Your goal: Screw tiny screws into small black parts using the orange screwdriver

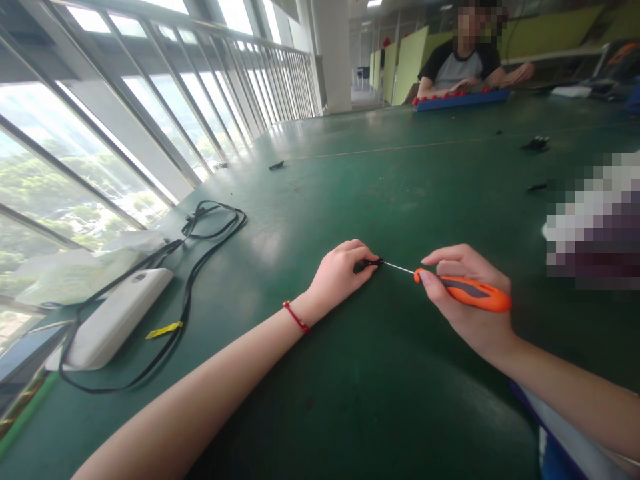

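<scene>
My left hand (345, 265), with a red bracelet (297, 317) at its wrist, pinches a small black part (373, 262) just above the green table. What kind of part it is cannot be made out. In my right hand (467, 303) lies a screwdriver (477, 293) with an orange and grey handle. Its thin metal shaft points left, and the tip meets the black part at my left fingertips. My right thumb presses near the front of the handle, while the index finger is raised off it.
A white power strip (117, 320) and its looped black cable (187, 293) lie at the left by the railing (200, 87). Small black pieces (277, 165) are scattered on the table (340, 193). Across it sits a person (463, 70) behind a blue tray (465, 101) with red items.
</scene>
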`<state>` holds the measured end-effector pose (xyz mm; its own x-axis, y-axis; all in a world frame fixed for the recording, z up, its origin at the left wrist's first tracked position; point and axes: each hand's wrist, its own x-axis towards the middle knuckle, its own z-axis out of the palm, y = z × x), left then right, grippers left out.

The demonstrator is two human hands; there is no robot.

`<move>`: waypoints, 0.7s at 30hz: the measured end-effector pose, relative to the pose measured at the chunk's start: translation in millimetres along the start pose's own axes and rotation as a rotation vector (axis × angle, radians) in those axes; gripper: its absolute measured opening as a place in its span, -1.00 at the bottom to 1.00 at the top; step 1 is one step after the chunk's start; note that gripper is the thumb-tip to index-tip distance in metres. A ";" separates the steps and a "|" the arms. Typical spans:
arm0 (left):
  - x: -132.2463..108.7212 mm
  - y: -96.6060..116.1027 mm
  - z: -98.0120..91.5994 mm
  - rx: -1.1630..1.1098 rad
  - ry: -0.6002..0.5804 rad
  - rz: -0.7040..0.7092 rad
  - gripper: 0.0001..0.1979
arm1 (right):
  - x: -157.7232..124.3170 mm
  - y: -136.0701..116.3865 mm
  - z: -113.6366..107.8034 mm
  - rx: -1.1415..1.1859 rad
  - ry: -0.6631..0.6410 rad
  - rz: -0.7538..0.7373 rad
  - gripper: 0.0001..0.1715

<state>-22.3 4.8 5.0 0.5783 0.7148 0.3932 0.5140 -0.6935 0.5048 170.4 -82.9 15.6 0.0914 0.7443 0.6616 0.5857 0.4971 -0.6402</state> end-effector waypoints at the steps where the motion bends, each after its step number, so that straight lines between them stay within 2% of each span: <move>1: 0.0 -0.1 0.0 -0.002 0.001 -0.002 -0.88 | -0.5 -0.4 -0.1 -0.029 -0.008 -0.006 -0.88; 3: 0.0 -0.6 0.3 -0.006 0.003 -0.004 -0.88 | -0.7 -1.0 0.3 -0.027 0.034 -0.024 -0.86; 7: 0.6 -1.3 1.0 -0.010 0.004 -0.007 -0.89 | 0.7 -0.7 0.9 0.082 0.114 -0.053 -0.61; 9: 1.0 -1.1 1.1 -0.017 0.004 -0.009 -0.89 | 0.8 -0.3 0.3 0.054 0.057 -0.028 -0.65; 13: 1.1 -0.2 0.6 -0.030 0.000 -0.016 -0.88 | 0.2 -0.9 -0.2 -0.043 -0.011 -0.005 -0.89; 19: 1.2 -0.8 0.1 -0.022 -0.002 -0.013 -0.89 | 2.5 -0.7 1.0 0.087 0.095 -0.030 -0.59; 21: 1.2 -1.1 0.0 -0.028 0.000 -0.008 -0.89 | 1.7 -0.5 -0.1 0.045 0.033 -0.003 -0.67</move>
<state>-22.1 6.4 4.9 0.5743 0.7205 0.3887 0.5010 -0.6848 0.5292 170.4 -81.9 17.0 0.1165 0.7284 0.6752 0.5494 0.5191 -0.6547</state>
